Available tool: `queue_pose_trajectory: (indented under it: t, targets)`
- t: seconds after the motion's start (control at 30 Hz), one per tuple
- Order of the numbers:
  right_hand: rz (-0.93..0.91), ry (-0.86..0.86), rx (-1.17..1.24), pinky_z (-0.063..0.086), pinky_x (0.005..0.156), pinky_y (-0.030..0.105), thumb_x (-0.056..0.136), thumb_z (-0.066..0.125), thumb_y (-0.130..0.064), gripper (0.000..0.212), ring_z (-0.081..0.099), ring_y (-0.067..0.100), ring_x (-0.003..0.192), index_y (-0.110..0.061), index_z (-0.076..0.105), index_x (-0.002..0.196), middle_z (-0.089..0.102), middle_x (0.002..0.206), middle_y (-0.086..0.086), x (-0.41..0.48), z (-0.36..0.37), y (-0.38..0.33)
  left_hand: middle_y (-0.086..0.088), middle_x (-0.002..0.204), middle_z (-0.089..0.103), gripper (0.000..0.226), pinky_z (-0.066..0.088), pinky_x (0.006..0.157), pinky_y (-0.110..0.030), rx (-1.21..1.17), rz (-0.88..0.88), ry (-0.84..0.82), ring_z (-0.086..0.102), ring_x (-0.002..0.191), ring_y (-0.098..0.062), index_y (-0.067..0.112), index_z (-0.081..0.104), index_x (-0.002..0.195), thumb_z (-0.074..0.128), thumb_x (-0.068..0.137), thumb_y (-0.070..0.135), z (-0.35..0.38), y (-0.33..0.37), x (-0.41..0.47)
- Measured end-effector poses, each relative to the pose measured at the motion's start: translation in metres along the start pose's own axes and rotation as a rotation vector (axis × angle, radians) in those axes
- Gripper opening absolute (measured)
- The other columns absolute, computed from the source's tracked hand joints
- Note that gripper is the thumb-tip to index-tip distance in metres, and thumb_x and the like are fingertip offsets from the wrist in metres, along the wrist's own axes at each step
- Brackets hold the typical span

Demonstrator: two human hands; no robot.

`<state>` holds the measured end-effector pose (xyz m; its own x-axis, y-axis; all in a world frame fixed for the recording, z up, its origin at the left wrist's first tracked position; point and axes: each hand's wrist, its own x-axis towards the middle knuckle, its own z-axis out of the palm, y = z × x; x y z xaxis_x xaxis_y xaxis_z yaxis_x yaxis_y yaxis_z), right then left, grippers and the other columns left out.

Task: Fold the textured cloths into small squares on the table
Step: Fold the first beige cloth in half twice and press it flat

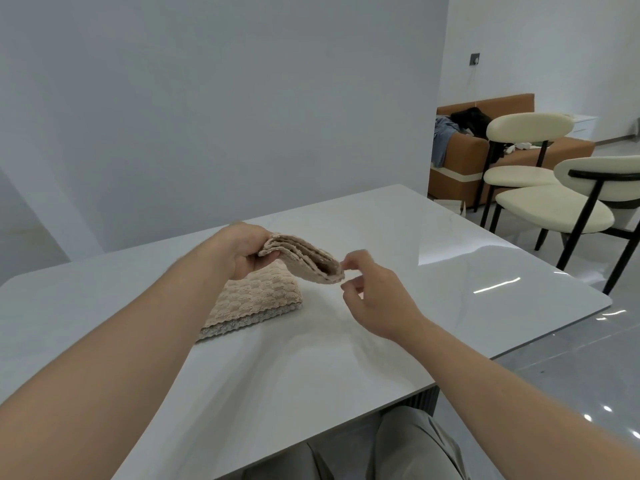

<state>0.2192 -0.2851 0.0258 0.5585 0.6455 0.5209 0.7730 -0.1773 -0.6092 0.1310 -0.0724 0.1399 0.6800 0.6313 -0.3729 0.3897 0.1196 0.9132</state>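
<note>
Cloth, folded, gripped by left hand near stacked cloths — right hand at its end, grip unclear.

Left hand hides held cloth end, stack far corner — right hand contact with cloth unclear.

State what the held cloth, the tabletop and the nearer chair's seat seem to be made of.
Held cloth: soft beige microfibre or terry, probably; fuzzy pile, wavy edges.
Tabletop: glossy white stone-like slab, possibly marble or ceramic; sharp reflections, faint veining.
Nearer chair's seat: cream padded upholstery, perhaps faux leather; smooth, rounded.
</note>
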Motion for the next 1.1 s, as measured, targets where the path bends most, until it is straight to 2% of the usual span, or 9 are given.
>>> queue_pose_trajectory:
  t: [0.2,0.27,0.4,0.53,0.67,0.77,0.87,0.93,1.1]
  targets:
    - [0.926,0.051,0.994,0.059,0.085,0.056,0.102,0.045,-0.03,0.027,0.074,0.04,0.088,-0.011,0.045,0.121,0.064,0.118,0.021,0.022,-0.005,-0.014,-0.015,0.101,0.073,0.033,0.057,0.052,-0.029,0.175,0.306,-0.026,0.071,0.063,-0.021,0.013,0.068,0.118,0.076,0.086,0.006,0.019,-0.001,-0.028]
    - [1.065,-0.13,1.168,0.058,0.087,0.058,0.102,0.039,-0.056,0.058,0.072,0.046,0.097,-0.005,0.047,0.128,0.068,0.118,0.025,0.029,-0.005,-0.01,-0.016,0.1,0.075,0.039,0.062,0.059,-0.039,0.277,0.415,-0.049,0.074,0.067,-0.031,0.018,0.069,0.121,0.078,0.084,0.008,0.03,-0.001,-0.04]
    - [1.096,-0.272,1.319,0.056,0.085,0.047,0.1,0.028,-0.067,0.08,0.068,0.04,0.106,0.0,0.058,0.131,0.069,0.123,0.023,0.039,-0.014,-0.001,-0.004,0.083,0.073,0.042,0.045,0.042,-0.018,0.381,0.552,-0.106,0.056,0.038,-0.007,0.022,0.065,0.128,0.076,0.088,0.012,0.044,-0.01,-0.05]
    - [1.048,-0.164,1.105,0.06,0.073,0.045,0.105,0.043,-0.049,0.052,0.071,0.038,0.098,-0.004,0.062,0.124,0.073,0.112,0.02,0.047,-0.023,0.0,0.0,0.071,0.07,0.042,0.043,0.04,-0.022,0.375,0.559,-0.123,0.05,0.037,-0.011,0.027,0.062,0.131,0.073,0.092,0.017,0.049,-0.024,-0.043]
    - [0.826,-0.011,0.527,0.057,0.08,0.037,0.106,0.036,-0.05,0.053,0.069,0.027,0.094,-0.005,0.065,0.108,0.071,0.105,0.011,0.046,-0.02,0.009,-0.002,0.116,0.068,0.053,0.051,0.055,-0.025,0.429,0.563,-0.065,0.054,0.045,-0.001,0.033,0.053,0.142,0.07,0.094,0.021,0.056,-0.044,-0.027]
    - [0.68,0.002,0.194,0.04,0.078,0.034,0.107,0.028,-0.048,0.052,0.055,0.025,0.095,-0.005,0.057,0.111,0.06,0.102,0.007,0.044,-0.021,0.016,0.007,0.123,0.06,0.069,0.056,0.073,-0.028,0.296,0.434,-0.028,0.065,0.079,-0.006,0.033,0.033,0.153,0.069,0.094,0.024,0.068,-0.058,-0.019]
    - [0.633,0.017,0.108,0.039,0.078,0.036,0.107,0.03,-0.046,0.044,0.055,0.029,0.095,-0.009,0.052,0.106,0.059,0.099,0.008,0.044,-0.021,0.026,0.003,0.09,0.066,0.043,0.052,0.056,-0.025,0.018,0.088,-0.002,0.066,0.074,-0.015,0.012,0.054,0.128,0.06,0.098,0.041,0.085,-0.058,-0.014]
    - [0.608,0.012,0.075,0.043,0.08,0.039,0.107,0.03,-0.047,0.043,0.057,0.033,0.098,-0.009,0.05,0.105,0.061,0.103,0.012,0.046,-0.02,0.031,-0.003,0.095,0.075,0.043,0.059,0.067,-0.031,-0.155,-0.054,-0.016,0.072,0.083,-0.024,0.015,0.067,0.114,0.052,0.098,0.053,0.097,-0.062,-0.004]
    - [0.572,-0.012,-0.028,0.045,0.081,0.043,0.108,0.023,-0.047,0.045,0.057,0.035,0.095,-0.01,0.047,0.11,0.062,0.106,0.015,0.052,-0.022,0.042,-0.014,0.097,0.073,0.057,0.057,0.079,-0.04,-0.036,0.066,0.246,0.069,0.084,-0.03,0.007,0.064,0.096,0.037,0.101,0.057,0.123,-0.072,0.033]
